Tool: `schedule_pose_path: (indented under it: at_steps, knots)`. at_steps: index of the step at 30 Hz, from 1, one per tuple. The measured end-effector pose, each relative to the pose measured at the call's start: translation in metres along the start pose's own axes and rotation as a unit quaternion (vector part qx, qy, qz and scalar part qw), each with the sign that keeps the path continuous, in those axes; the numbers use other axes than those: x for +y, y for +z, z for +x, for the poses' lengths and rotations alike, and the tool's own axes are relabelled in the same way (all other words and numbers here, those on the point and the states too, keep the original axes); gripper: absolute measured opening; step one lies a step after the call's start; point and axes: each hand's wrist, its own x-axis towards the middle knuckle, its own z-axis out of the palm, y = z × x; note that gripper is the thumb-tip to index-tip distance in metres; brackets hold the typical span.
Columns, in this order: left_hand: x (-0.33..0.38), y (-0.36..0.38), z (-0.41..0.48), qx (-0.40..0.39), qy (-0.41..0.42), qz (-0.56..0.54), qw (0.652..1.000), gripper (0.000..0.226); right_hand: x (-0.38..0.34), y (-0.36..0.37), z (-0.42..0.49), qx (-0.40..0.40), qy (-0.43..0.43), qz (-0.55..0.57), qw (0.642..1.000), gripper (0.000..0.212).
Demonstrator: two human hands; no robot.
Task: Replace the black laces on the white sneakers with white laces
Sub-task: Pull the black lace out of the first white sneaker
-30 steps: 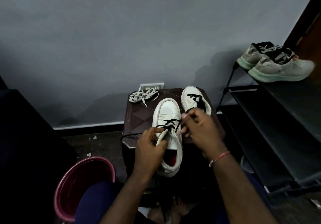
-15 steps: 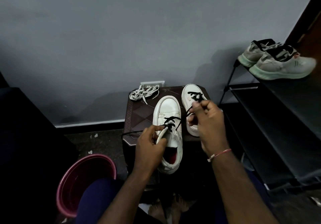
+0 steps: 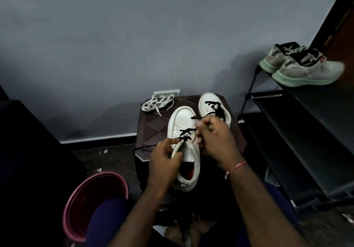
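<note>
A loose run of the black lace (image 3: 186,131) is being pinched in the grip of the right hand (image 3: 216,139). The fingers are being curled closed on it, and its tip is being left showing just beyond them, though blur is hiding the exact pinch. Just to the left of that grip, the near sneaker (image 3: 182,120) is being steadied by the left hand (image 3: 164,160). Its grip is being closed around the tongue and collar edge, and the forefinger is being laid beside the nearest crossing. The lace is being judged light, soft and limp: easily drawn through the eyelets, yet apt to snag where it crosses. It is best being taken close to an eyelet or at its stiffer tip, one crossing at a time. The shoe is being judged light and fairly stiff, so the collar hold should suffice. Just beyond the right grip, the second sneaker (image 3: 208,103) is being carried by the bench (image 3: 153,128), laced in black. Farther out, past the left grip, the white laces (image 3: 157,103) are being left bundled at the bench's far corner, well apart from both hands.
</note>
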Motion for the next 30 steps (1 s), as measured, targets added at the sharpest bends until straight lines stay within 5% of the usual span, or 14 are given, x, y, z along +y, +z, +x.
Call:
schedule_pose_path:
  at_steps: [2,4,7,9,15,20,24,30]
  knots:
    - [0.001,0.000,-0.001,0.000,-0.002,0.001,1.000,0.031,-0.013,-0.002,0.006,0.059,-0.003,0.128,0.990,0.014]
    - [0.002,0.000,-0.003,0.001,-0.002,-0.002,1.000,0.031,-0.015,-0.007,0.014,0.034,-0.003,0.086,0.996,0.002]
    - [0.003,0.000,-0.002,-0.001,-0.002,-0.010,1.000,0.029,-0.003,-0.007,0.014,-0.085,0.037,-0.087,0.992,0.056]
    - [0.001,0.001,0.000,-0.007,-0.004,-0.014,1.000,0.033,0.001,-0.001,0.004,-0.086,0.030,-0.116,0.989,0.067]
    - [0.001,-0.004,0.003,-0.044,0.005,-0.021,0.999,0.040,0.014,0.018,-0.031,-0.036,-0.039,-0.145,0.988,0.065]
    - [0.002,-0.009,0.011,-0.086,-0.022,-0.089,0.992,0.043,0.029,0.028,-0.033,0.061,-0.084,-0.161,0.982,0.042]
    - [0.015,-0.016,0.021,-0.153,-0.088,-0.163,0.971,0.021,0.035,0.031,-0.032,0.064,-0.099,-0.173,0.978,0.028]
    - [0.030,-0.017,0.046,-0.233,-0.105,-0.043,0.966,0.013,0.037,0.030,-0.030,0.062,-0.098,-0.177,0.977,0.030]
